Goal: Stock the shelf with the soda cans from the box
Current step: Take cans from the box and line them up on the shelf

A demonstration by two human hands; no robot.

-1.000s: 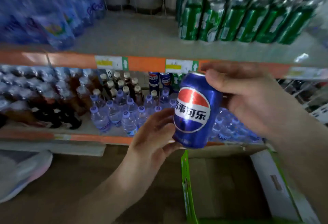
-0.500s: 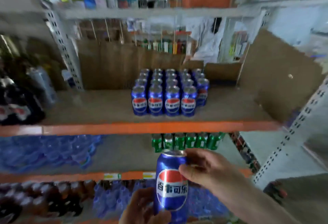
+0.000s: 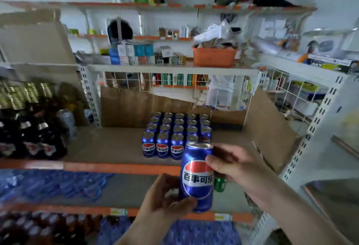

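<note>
Blue soda can (image 3: 197,176) is upright, in front of the shelf's (image 3: 108,147) front edge; right hand (image 3: 239,169) fingers curl round its top, left hand (image 3: 167,198) fingers clasp its base; stocked cans (image 3: 174,134) stand behind.

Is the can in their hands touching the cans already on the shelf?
Cannot tell. The head view shows the held can overlapping the front right corner of the shelf cans, so any gap is hidden.

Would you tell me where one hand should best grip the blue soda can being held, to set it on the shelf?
Probably round the blue soda can mid-body, from its right side: it stands upright, the right hand already wraps there, and the left hand only holds its base.
</note>
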